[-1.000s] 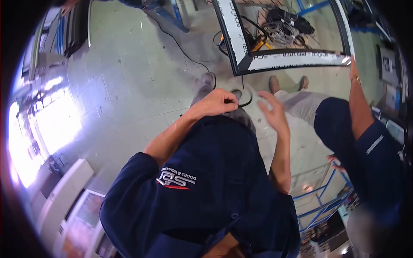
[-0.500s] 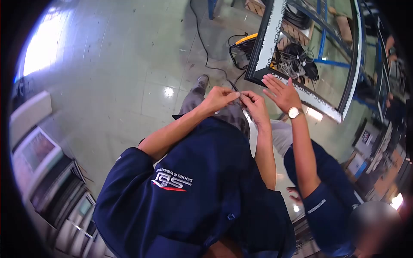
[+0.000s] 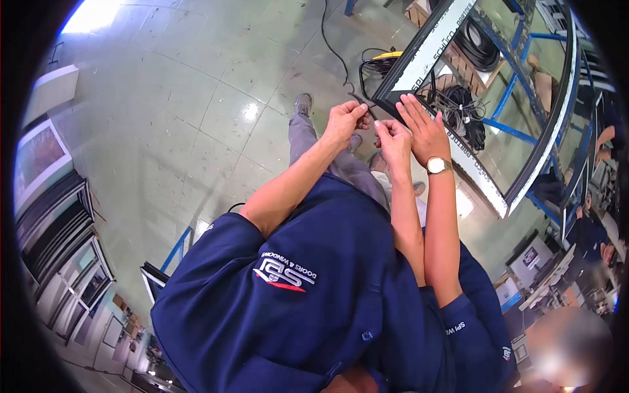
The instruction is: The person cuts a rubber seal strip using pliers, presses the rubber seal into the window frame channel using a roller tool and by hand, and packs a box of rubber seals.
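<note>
My left hand [image 3: 347, 121] and my right hand [image 3: 394, 141] are raised close together in front of me. Both pinch a thin black rubber strip [image 3: 369, 111] that runs between them. They are right at the lower corner of a large glazed window frame [image 3: 432, 46] with dark profiles and white printed tape. A co-worker's hand [image 3: 422, 128] wearing a wristwatch lies flat on that corner, touching my right hand's side. My dark blue shirt fills the lower view.
The co-worker in a blue shirt [image 3: 481, 327] stands tight against my right side. Black cables [image 3: 458, 108] and a blue metal rack [image 3: 508, 98] lie behind the glass. A cable [image 3: 331, 39] trails over the tiled floor. Framed panels [image 3: 56, 216] are stacked at the left.
My right hand, open and apart a second ago, has closed on the strip beside my left hand. The frame corner now sits at my hands, and the co-worker's hand rests on it.
</note>
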Available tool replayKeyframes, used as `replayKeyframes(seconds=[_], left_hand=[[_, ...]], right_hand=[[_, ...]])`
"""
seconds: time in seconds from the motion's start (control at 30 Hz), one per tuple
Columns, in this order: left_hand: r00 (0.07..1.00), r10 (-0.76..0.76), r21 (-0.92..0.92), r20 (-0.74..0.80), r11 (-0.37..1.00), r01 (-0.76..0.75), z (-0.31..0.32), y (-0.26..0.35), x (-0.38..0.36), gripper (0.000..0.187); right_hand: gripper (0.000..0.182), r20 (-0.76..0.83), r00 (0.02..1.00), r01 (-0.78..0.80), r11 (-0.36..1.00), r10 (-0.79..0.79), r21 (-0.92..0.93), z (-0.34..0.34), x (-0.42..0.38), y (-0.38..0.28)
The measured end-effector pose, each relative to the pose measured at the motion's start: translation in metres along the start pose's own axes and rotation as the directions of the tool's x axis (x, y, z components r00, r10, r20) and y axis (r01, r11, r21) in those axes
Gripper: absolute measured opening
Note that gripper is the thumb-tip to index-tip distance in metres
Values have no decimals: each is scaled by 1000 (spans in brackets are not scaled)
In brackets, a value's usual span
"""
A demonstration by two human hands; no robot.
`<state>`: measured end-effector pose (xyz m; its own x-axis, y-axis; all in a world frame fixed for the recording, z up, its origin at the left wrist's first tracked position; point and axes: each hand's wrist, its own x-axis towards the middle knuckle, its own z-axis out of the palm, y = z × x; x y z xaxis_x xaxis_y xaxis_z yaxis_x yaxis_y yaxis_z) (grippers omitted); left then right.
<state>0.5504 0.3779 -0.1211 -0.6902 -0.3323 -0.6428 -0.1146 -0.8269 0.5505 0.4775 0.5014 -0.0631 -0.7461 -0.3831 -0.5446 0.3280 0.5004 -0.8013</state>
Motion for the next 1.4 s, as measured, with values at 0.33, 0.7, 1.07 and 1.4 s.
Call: replayKeyframes(seconds=[0.33,0.7,1.07,1.4], left_hand=[[963,93,86,-253,994,-73,29,-19,20,14],[937,98,113,-335,992,-64,42,-24,23,16],[942,129,94,-311,990,-105,42,-30,26,13],[889,141,155,-436,985,-81,54,-29,22,13]], right_hand=[[24,-52,977,187,950,-206,-251,-21,13,47],[24,-137,971,137,922,-198,-362,-58,5,22],[25,-27,996,61,838,-90,-542,-106,8,-6],[27,64,974,225,877,-219,-424,-132,27,4]])
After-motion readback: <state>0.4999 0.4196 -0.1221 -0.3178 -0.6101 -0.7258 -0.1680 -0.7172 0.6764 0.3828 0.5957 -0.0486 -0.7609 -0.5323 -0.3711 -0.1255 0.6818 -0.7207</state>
